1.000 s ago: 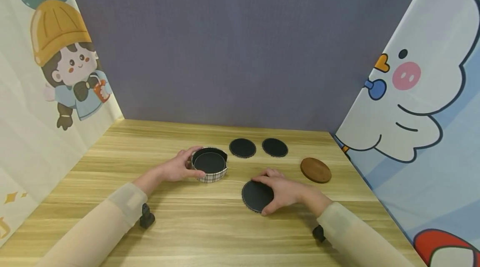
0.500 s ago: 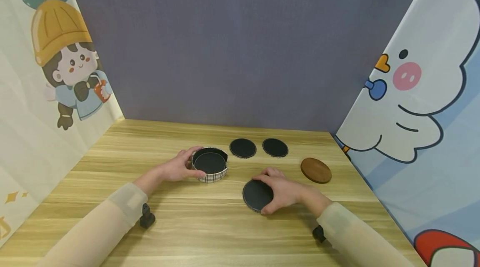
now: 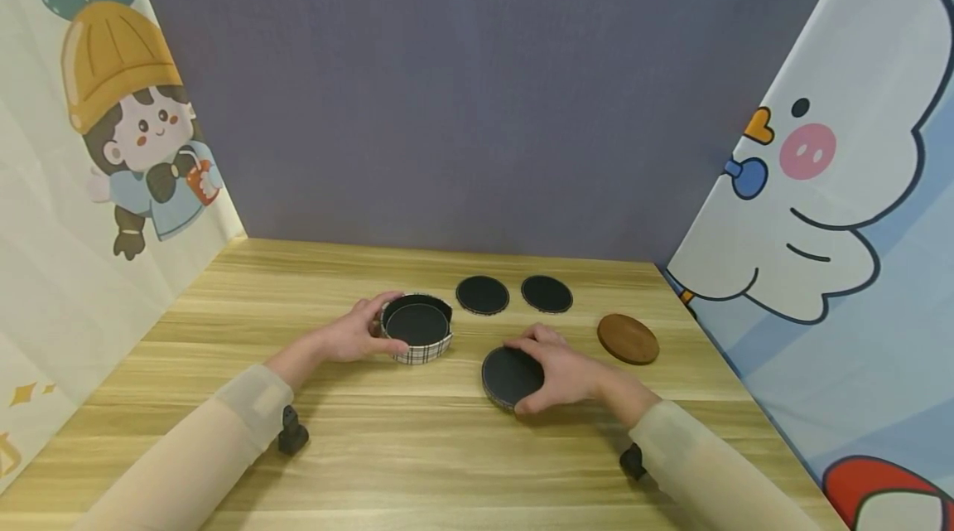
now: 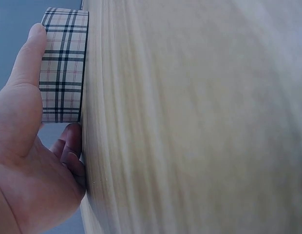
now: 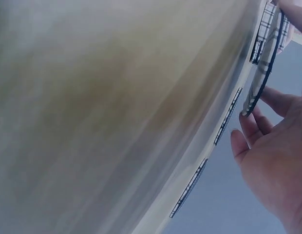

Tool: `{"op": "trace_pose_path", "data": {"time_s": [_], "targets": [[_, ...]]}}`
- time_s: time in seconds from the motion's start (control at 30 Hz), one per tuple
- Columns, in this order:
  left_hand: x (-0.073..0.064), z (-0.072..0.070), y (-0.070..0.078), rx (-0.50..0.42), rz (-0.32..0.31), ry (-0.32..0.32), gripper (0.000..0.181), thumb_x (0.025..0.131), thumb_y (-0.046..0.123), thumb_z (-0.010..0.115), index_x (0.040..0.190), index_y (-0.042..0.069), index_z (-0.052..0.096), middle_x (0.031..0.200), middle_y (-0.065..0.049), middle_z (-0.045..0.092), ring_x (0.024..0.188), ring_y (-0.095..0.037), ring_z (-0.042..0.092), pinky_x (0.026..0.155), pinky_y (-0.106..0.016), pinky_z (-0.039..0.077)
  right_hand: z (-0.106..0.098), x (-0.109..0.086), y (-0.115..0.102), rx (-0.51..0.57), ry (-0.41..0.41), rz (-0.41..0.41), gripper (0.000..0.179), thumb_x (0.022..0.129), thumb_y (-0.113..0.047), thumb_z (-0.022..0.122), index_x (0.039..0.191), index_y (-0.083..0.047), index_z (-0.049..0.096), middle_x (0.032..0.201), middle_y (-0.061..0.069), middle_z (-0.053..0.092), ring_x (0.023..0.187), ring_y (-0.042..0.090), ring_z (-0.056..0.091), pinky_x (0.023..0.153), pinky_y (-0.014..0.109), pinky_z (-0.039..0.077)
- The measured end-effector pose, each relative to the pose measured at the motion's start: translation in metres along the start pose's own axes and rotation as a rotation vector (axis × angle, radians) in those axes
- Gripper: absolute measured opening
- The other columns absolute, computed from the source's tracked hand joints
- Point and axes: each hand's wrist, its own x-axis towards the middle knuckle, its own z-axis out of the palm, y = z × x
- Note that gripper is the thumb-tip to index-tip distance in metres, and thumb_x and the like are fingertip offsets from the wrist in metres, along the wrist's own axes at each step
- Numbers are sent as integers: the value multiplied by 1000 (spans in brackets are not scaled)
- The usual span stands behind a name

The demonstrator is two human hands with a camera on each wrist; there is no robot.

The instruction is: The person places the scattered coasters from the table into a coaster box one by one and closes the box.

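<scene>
Sleeves (image 3: 186, 444) of pale cloth reach in from near left and near right over the wood-grained surface (image 3: 402, 456), with a small black device (image 3: 292, 432) under our left wrist and another dark piece (image 3: 633, 461) under our right. Farther in, right of centre, our right hand (image 3: 565, 372) grips a round black disc (image 3: 509, 378), thumb on its near rim and fingers on its far rim. From the right wrist we see this disc tilted, and it looks raised off the surface. To the left and a little farther, our left hand (image 3: 356, 335) holds a round plaid holder (image 3: 423, 353), thumb along its near wall and fingers around its left side. The holder stands upright on the surface, open at the top and notched on its right; we cannot tell whether the black circle inside is its floor or a disc. A brown wooden disc (image 3: 628, 339) lies to the far right, near our right hand. Beyond, two thin black discs (image 3: 483, 295) lie flat, side by side and apart, before a grey-blue panel (image 3: 462, 100).
</scene>
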Motion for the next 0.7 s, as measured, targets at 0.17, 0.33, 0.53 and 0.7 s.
{"op": "trace_pose_path", "data": {"time_s": [0.17,0.33,0.53,0.7], "targets": [[-1,0,1,0,11,3,112,93,54,87,176,22,20,149,-28,39,129,-37,55,110,-59,46,-1,3,1,22,25,11,106,72,-50,94,163,-13,53,143,4,47,134,27,40,103,49,42],[-1,0,3,-5,15,15,110,92,51,89,175,21,22,149,-29,40,131,-39,56,113,-62,45,-3,7,2,21,44,29,106,73,-51,93,163,-13,53,143,5,47,133,27,40,104,50,42],[-2,-1,4,-13,13,13,110,93,50,88,176,20,21,150,-30,39,134,-41,54,115,-63,43,-5,13,1,18,54,34,105,75,-53,92,164,-14,52,144,6,47,131,27,41,102,51,42],[-2,-1,4,-13,17,13,111,93,50,88,176,19,21,150,-30,39,135,-42,52,116,-65,42,-8,20,-1,-18,85,25,105,76,-54,91,164,-14,51,146,8,47,126,26,41,102,50,40]]}}
